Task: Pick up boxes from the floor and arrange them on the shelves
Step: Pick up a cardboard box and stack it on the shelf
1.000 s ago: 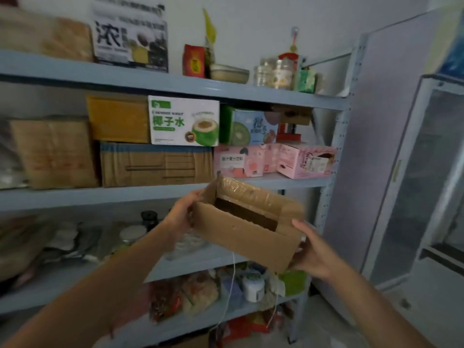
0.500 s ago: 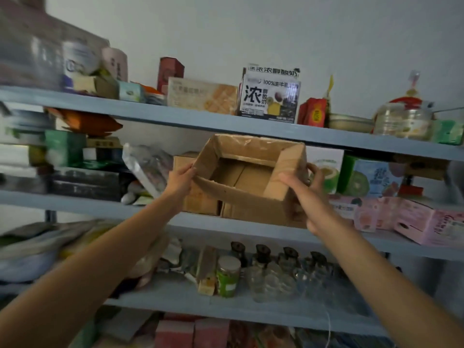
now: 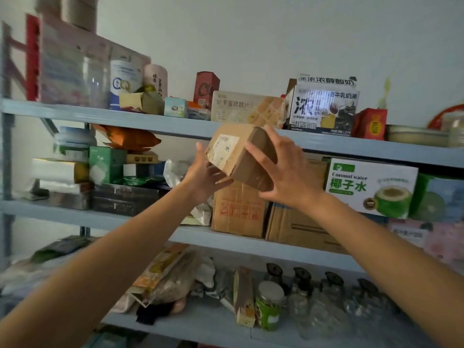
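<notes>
A brown cardboard box [image 3: 234,159] with a white label on one face is tilted in the air, in front of the top shelf's edge [image 3: 160,123]. My left hand [image 3: 203,177] supports it from below and left, fingers straight under it and thumb up beside the labelled face. My right hand [image 3: 283,169] grips its right end: the fingers spread over the brown face and the thumb hooks under the lower edge. Behind the box, a tan biscuit carton [image 3: 247,109] stands on the top shelf.
The top shelf carries cartons, tins and a black-and-white milk box [image 3: 324,109]. On the middle shelf [image 3: 75,217] are brown cartons [image 3: 238,212] and a coconut water box [image 3: 371,187]. Jars and bottles [image 3: 301,302] crowd the lower shelf.
The box has risen from the middle shelf's height to the top shelf's edge and turned over, so its labelled closed side faces me. Both hands shifted from its rim to its sides.
</notes>
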